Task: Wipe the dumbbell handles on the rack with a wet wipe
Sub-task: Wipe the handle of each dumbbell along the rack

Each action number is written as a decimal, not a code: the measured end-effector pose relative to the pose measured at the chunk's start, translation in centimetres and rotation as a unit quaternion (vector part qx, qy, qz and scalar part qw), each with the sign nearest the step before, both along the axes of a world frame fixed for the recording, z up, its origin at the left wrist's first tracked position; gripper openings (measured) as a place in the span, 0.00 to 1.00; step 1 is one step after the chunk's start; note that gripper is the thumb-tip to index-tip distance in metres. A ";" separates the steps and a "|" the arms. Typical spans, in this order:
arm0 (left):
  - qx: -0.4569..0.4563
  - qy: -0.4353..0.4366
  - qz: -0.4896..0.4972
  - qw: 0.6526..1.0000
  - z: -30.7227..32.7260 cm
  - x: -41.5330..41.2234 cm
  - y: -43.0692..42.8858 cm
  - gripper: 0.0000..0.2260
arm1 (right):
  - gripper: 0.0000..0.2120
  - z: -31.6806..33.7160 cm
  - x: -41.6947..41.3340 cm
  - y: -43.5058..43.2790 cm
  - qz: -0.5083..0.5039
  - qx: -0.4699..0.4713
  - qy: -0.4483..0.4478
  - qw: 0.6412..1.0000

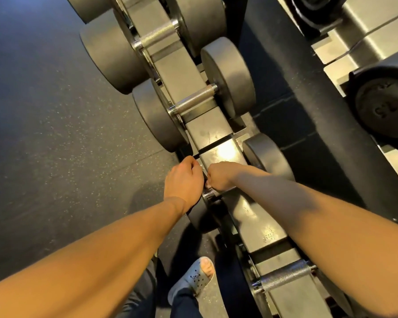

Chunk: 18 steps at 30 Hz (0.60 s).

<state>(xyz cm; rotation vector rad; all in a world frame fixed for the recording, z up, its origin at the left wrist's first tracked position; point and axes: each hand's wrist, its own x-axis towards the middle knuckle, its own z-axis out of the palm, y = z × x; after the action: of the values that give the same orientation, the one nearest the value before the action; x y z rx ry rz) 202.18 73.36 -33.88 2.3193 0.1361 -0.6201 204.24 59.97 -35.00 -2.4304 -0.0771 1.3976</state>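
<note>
Both hands meet on one chrome knurled dumbbell handle (pixel 209 193), low on the grey metal rack (pixel 218 154). Right hand (pixel 218 177): fist curled round the handle, knuckles up. Left hand (pixel 184 182): fingers bent down over the handle's left end, touching the right hand; can't tell what they hold. Only a short chrome stub shows just below the hands. Wet wipe hidden, can't tell which hand has it. Next grey round-headed dumbbell (pixel 194 99) up the rack sits well apart, handle bare.

Two hands (pixel 183 180) (pixel 218 177), one sandal (pixel 193 280), seemingly four dumbbell handles (pixel 194 99) in view
</note>
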 end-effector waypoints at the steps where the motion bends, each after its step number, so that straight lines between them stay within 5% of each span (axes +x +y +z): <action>1: 0.001 0.001 0.000 1.000 0.0 0.0 0.0 0.10 | 0.09 0.2 -0.3 0.1 0.010 -0.027 -0.030 0.999; 7: 0.001 0.003 -0.007 1.000 0.0 0.0 0.0 0.10 | 0.05 0.6 -5.9 -1.0 0.035 -0.150 -0.299 0.942; 11: 0.013 0.014 -0.013 1.000 -0.2 0.0 0.0 0.10 | 0.07 -1.6 -9.5 -0.4 -0.025 -0.068 -0.444 0.893; 15: 0.020 0.022 -0.013 0.999 -0.4 0.1 0.2 0.10 | 0.11 -1.6 -11.7 1.7 -0.074 -0.001 -0.491 0.868; 18: 0.019 0.021 -0.016 0.999 -0.2 0.1 0.0 0.10 | 0.07 -1.5 -12.6 1.1 -0.233 -0.044 -0.493 0.837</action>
<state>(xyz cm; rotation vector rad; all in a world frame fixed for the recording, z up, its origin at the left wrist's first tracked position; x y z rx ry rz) 202.29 73.38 -34.11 2.3495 0.1319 -0.6884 191.60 61.11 -36.48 -2.7083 0.3224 -0.1324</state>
